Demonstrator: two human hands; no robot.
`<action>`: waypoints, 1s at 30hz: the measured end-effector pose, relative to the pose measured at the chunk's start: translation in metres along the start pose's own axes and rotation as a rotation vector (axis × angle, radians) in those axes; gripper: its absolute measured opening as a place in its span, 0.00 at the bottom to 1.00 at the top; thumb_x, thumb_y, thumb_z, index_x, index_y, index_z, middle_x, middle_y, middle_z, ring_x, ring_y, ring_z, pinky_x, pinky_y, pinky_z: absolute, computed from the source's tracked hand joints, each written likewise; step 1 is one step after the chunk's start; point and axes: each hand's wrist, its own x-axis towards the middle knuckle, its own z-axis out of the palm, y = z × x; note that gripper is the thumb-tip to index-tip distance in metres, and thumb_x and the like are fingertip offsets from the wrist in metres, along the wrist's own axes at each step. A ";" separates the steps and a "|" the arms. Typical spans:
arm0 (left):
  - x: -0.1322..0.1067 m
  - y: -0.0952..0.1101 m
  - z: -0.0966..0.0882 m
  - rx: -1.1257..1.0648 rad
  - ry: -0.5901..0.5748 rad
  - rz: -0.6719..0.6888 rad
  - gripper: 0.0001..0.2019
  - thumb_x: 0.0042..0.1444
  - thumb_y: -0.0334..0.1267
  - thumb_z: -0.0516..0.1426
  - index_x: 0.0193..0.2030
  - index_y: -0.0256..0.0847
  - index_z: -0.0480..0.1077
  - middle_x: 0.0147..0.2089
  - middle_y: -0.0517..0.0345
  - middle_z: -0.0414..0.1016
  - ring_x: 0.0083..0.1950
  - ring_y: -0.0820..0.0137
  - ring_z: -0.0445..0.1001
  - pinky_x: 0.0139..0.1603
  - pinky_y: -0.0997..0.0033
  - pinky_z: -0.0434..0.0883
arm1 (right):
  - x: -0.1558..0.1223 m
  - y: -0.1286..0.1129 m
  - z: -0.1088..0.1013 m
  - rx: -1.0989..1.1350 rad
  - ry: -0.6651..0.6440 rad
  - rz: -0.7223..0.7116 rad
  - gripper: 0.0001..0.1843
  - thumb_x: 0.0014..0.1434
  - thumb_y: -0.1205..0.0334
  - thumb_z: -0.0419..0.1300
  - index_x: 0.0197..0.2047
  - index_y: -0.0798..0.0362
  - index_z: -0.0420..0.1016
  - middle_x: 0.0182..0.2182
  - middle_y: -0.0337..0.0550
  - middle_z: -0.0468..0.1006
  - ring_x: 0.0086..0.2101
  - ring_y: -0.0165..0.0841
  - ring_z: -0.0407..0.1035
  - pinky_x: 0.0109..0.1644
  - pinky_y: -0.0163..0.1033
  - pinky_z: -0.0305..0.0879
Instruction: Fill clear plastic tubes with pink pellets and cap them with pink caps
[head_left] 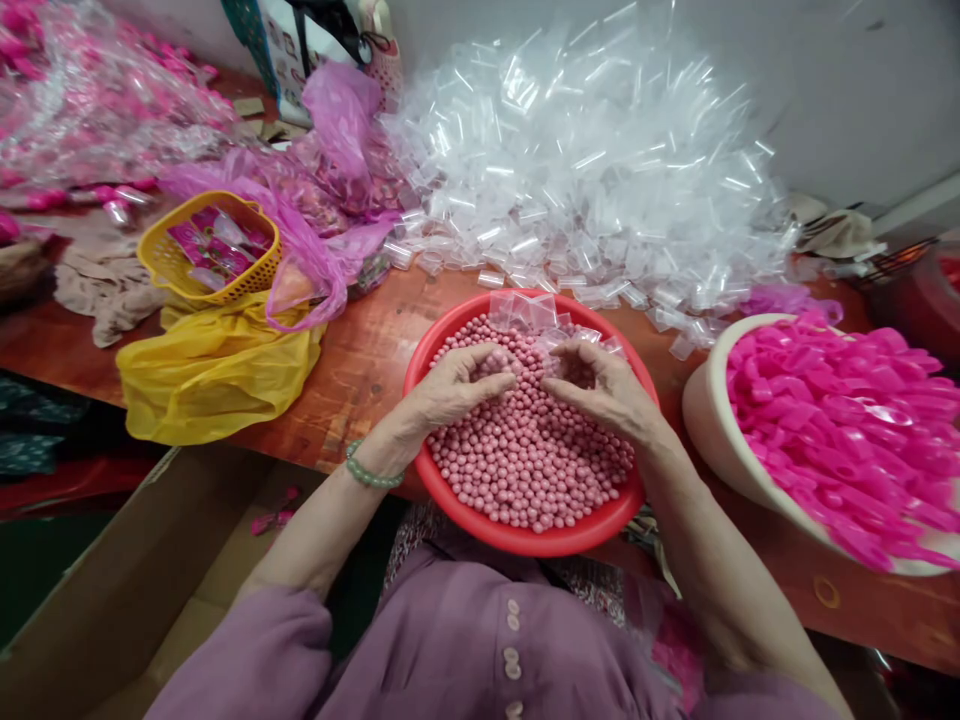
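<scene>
A red plastic bowl (442, 490) full of small pink beads (529, 460) stands at the table's front edge. Both hands rest over the beads. My left hand (457, 385) is curled, its fingertips pinched on a few pink beads. My right hand (600, 385) has its fingers bent and pinched around a small clear plastic bag (559, 350). Several more small clear bags (529, 310) lie on the beads at the bowl's far side. A green bead bracelet (367, 472) circles my left wrist.
A big heap of clear bags (600, 160) fills the back. A white basin (705, 420) of bright pink plastic pieces (847, 420) stands right. Left are a yellow basket (169, 265), yellow bag (210, 375), pink bag (330, 190). A cardboard box (127, 590) sits below.
</scene>
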 end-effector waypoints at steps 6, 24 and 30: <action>0.005 0.002 -0.001 -0.004 -0.023 0.004 0.14 0.46 0.43 0.70 0.36 0.36 0.78 0.35 0.58 0.76 0.38 0.72 0.72 0.46 0.69 0.70 | -0.009 -0.002 -0.003 -0.496 -0.011 -0.136 0.19 0.59 0.55 0.62 0.52 0.53 0.75 0.39 0.48 0.78 0.37 0.41 0.73 0.42 0.45 0.70; 0.005 -0.004 0.000 0.131 -0.050 0.102 0.10 0.56 0.43 0.61 0.36 0.38 0.69 0.32 0.62 0.65 0.34 0.74 0.63 0.37 0.73 0.63 | -0.013 -0.041 0.012 -0.200 0.047 -0.336 0.11 0.65 0.64 0.58 0.50 0.48 0.76 0.43 0.45 0.81 0.43 0.38 0.76 0.49 0.47 0.74; 0.006 -0.006 0.001 0.208 -0.087 0.169 0.07 0.57 0.40 0.60 0.36 0.38 0.69 0.32 0.61 0.65 0.34 0.73 0.63 0.38 0.71 0.63 | -0.010 -0.042 0.018 -0.131 0.016 -0.373 0.15 0.63 0.66 0.60 0.53 0.49 0.75 0.46 0.45 0.81 0.46 0.37 0.75 0.51 0.46 0.73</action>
